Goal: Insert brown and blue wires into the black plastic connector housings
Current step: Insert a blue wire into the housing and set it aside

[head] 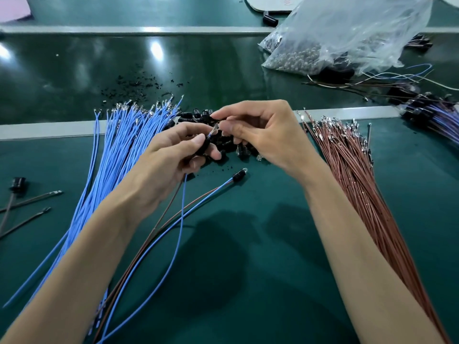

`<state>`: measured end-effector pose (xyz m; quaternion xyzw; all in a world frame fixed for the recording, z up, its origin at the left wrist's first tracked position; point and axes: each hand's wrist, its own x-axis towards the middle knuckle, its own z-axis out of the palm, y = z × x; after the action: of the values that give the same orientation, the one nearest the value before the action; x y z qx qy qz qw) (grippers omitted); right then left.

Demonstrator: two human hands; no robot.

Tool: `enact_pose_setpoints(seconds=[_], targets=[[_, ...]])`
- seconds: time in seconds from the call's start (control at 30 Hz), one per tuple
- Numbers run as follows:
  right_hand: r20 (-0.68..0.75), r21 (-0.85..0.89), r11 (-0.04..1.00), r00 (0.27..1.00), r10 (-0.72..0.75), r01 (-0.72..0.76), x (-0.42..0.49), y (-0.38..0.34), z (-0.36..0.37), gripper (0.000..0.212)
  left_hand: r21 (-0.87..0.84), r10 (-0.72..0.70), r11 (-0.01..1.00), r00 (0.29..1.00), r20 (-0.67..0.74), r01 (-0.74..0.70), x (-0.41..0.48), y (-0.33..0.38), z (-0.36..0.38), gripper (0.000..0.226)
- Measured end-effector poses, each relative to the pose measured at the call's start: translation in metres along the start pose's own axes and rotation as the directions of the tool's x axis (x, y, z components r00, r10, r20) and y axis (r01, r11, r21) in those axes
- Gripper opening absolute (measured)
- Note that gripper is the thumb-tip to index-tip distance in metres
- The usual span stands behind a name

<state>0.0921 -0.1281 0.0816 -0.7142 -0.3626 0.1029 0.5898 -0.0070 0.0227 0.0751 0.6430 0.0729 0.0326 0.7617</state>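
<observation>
On the green mat (248, 244), fanned blue wires (116, 145) lie at your left and brown wires (352, 170) at your right, with a heap of black plastic connector housings (198, 114) between them. Above it your left hand (171, 157) grips one black housing (204, 147). Your right hand (263, 135) pinches a wire's metal tip (214, 130) against it.

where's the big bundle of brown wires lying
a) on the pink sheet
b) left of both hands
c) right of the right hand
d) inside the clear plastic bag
c: the bundle of brown wires lies fanned on the green table to the right of the right hand, while the bundle of blue wires lies on the left.
</observation>
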Motion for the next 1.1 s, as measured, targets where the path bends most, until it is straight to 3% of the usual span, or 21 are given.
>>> enact_pose_setpoints(seconds=[0.3, 0.53, 0.73, 0.9, 1.1], targets=[[0.124, -0.3, 0.946, 0.988, -0.088, 0.122, 0.001, -0.005, 0.006, 0.008, 0.235, -0.009, 0.972, 0.999, 0.044, -0.002, -0.004, 0.001, 0.0, 0.019], [0.082, -0.186, 0.978, 0.993, -0.082, 0.097, 0.0, 0.0, 0.013, 0.006, 0.248, -0.009, 0.969, 1.0, 0.019, 0.004, -0.003, 0.004, -0.004, 0.02], [0.078, -0.07, 0.996, 0.996, -0.041, 0.046, -0.001, 0.004, 0.015, 0.006, 0.248, -0.022, 0.969, 0.997, 0.077, 0.002, -0.003, 0.005, -0.008, 0.025], [0.098, -0.076, 0.997, 0.995, 0.0, 0.008, -0.002, 0.003, 0.015, 0.014, 0.259, -0.032, 0.966, 0.993, 0.117, 0.001, -0.004, 0.006, -0.011, 0.033], [0.134, -0.087, 0.996, 0.991, 0.025, -0.013, -0.002, 0.0, 0.014, 0.009, 0.362, -0.031, 0.932, 0.995, 0.092, -0.004, -0.004, 0.006, -0.01, 0.022]])
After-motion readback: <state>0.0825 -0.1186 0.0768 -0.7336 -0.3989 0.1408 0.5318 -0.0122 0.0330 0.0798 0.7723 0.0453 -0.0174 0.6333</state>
